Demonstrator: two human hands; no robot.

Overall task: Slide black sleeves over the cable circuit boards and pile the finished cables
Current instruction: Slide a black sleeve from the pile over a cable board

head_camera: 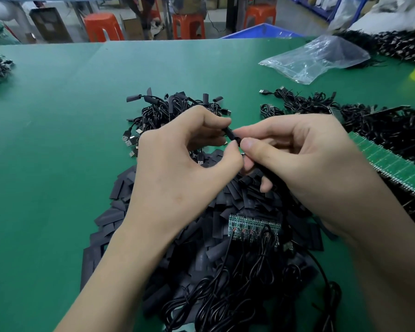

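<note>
Black sleeve (231,135) bridges left hand (185,168) and right hand (304,159).

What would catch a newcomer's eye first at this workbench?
The left hand and right hand meet mid-frame, pinching a small black tubular sleeve. Beneath them sprawls a heap of flat black sleeves, with a green circuit board strip trailing black cables near its centre. A clear plastic bag lies far right.

single head view, looking forward and down, close over green table (58,140)
</note>
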